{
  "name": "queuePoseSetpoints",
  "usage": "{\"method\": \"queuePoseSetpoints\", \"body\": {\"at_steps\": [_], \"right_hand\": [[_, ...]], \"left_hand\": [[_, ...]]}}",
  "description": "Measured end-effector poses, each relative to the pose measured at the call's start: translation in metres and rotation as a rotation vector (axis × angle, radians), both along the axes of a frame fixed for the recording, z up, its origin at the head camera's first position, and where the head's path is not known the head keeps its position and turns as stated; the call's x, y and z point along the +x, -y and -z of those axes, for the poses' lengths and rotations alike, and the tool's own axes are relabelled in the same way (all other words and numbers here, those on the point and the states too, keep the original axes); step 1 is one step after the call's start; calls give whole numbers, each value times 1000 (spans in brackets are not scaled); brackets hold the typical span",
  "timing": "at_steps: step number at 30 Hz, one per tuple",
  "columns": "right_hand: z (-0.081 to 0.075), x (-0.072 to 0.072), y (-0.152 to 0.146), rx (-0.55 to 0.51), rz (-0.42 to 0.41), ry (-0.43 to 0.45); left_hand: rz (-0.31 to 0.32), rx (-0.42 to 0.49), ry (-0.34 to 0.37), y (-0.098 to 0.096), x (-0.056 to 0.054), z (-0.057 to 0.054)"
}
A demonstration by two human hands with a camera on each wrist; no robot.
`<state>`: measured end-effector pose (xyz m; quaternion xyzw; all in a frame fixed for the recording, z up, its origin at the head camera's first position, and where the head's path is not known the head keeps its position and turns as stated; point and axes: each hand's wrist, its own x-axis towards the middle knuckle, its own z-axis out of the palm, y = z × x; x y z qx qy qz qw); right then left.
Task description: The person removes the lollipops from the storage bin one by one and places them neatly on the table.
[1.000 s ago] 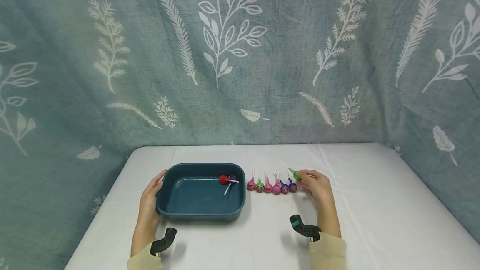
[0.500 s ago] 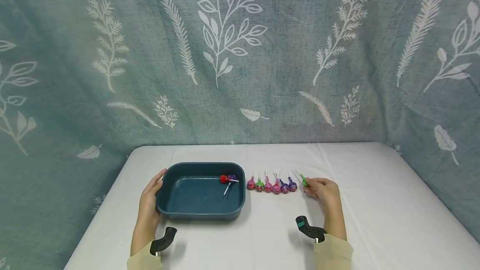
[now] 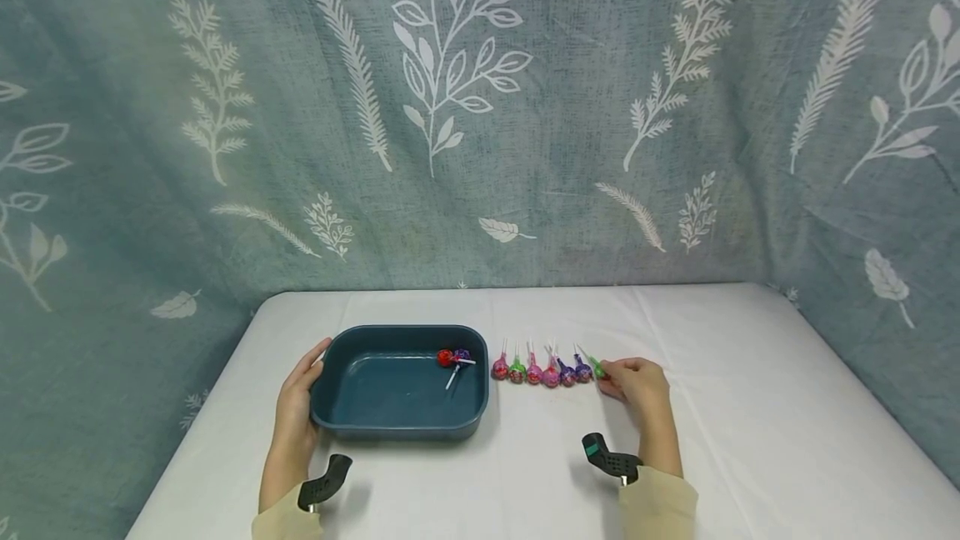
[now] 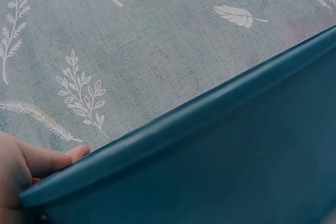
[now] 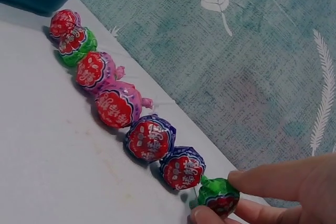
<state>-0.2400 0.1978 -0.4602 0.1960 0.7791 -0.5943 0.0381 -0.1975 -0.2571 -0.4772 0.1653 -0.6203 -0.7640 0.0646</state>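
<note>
In the head view my right hand (image 3: 640, 386) pinches a green-wrapped lollipop (image 5: 219, 196) at the right end of a row of lollipops. Its white stick points up and left, beside a purple lollipop (image 5: 182, 168). Leftward along the row come another purple one (image 5: 150, 138), a pink lollipop (image 5: 118, 104) and several more. My left hand (image 3: 297, 407) rests against the outer left side of a dark teal box (image 3: 397, 432), its fingers extended along the wall below the rim. The right wrist view shows thumb and fingertips around the green wrapper.
Inside the box, near its right wall, lie a red lollipop (image 3: 445, 357) and a purple-wrapped lollipop (image 3: 462, 355). A white cloth (image 3: 540, 473) covers the table. Behind it hangs a grey-green curtain (image 3: 555, 215) with white leaf prints.
With the green lollipop pinched, my right hand moved right and down off the row, then slightly back left against its end. My left hand and the box stayed put.
</note>
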Motion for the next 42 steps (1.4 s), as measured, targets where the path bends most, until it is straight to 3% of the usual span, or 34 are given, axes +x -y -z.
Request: {"method": "queuePoseSetpoints", "body": {"at_steps": [33,42], "right_hand": [[4,-3,-3,102,-32,3],[-7,2,0,242,-32,-31]], "left_hand": [[-5,-17,9,1,1,1],[-1,-18,4,-1,2,0]]}}
